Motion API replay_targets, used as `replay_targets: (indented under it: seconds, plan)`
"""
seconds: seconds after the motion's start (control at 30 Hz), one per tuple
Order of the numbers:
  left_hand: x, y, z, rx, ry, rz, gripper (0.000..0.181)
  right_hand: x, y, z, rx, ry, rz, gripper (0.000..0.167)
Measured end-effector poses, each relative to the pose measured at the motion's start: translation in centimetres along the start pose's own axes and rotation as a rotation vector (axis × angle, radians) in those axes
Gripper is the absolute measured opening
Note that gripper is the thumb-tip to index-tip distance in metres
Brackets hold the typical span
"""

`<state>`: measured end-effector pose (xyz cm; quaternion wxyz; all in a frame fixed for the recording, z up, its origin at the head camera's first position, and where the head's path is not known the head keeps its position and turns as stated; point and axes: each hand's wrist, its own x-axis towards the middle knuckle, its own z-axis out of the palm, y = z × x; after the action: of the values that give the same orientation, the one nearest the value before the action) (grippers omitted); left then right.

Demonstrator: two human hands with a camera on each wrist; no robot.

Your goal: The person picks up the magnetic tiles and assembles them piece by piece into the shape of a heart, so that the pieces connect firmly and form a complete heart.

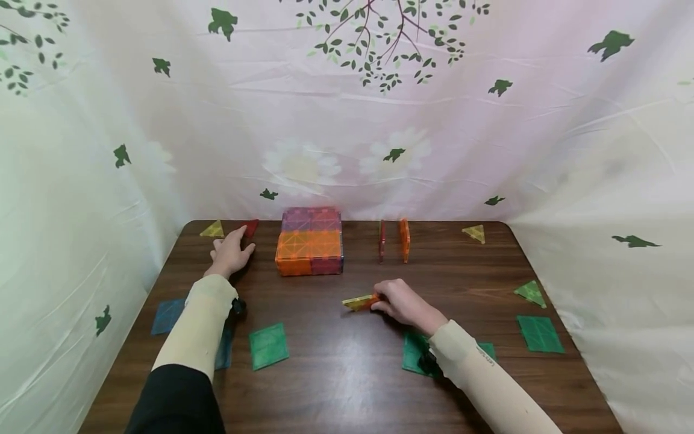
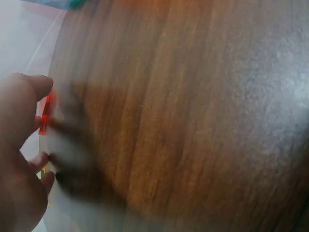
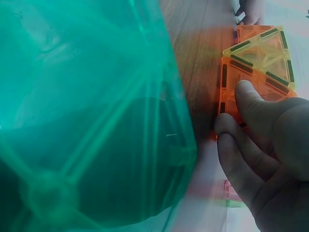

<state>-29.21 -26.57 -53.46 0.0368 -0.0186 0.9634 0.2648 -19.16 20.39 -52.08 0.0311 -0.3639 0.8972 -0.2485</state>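
My left hand (image 1: 230,253) reaches over the back left of the table, fingers spread, beside a small red triangle tile (image 1: 251,228). The left wrist view has that red tile (image 2: 46,113) close to the fingers of the hand (image 2: 21,145); contact is unclear. Near mid-table, my right hand (image 1: 403,301) pinches an orange tile (image 1: 371,301) next to a yellow triangle (image 1: 356,303). Seen from the right wrist, thumb and fingers of the hand (image 3: 275,140) grip the orange tile (image 3: 232,77), and the yellow triangle (image 3: 264,54) lies against its edge.
An orange and purple tile box (image 1: 309,244) stands at the back. Right of it, a red tile (image 1: 382,241) and an orange tile (image 1: 405,241) stand upright. Green squares (image 1: 268,346), blue tiles (image 1: 167,316) and triangles (image 1: 475,233) lie around; a green tile (image 3: 87,96) fills the right wrist view's left.
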Motion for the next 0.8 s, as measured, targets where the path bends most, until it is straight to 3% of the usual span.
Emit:
replay_targets:
  seconds: [0.17, 0.33, 0.47, 0.6, 0.67, 0.8]
  plan:
    - [-0.3, 0.1, 0.4, 0.029, 0.047, 0.002, 0.061, 0.0, 0.0, 0.1, -0.003, 0.006, 0.018, 0.038]
    - [-1.1, 0.2, 0.3, 0.036, 0.097, -0.017, 0.037, 0.1, 0.0, 0.2, -0.003, 0.0, 0.008, 0.037]
    - [-1.9, 0.5, -0.2, 0.045, 0.078, -0.001, 0.029, 0.1, 0.0, 0.1, -0.005, 0.007, -0.009, 0.036]
    - [-2.7, 1.0, -0.8, 0.01, 0.036, 0.052, 0.042, 0.1, 0.1, -0.1, 0.0, 0.009, 0.002, 0.036]
    - [-3.4, 1.2, -1.0, -0.02, 0.026, 0.077, 0.043, 0.2, 0.0, -0.1, 0.005, 0.003, 0.014, 0.035]
    - [-5.9, 1.8, -1.3, -0.103, 0.055, 0.122, 0.023, 0.1, 0.0, 0.0, 0.011, -0.016, 0.019, 0.033]
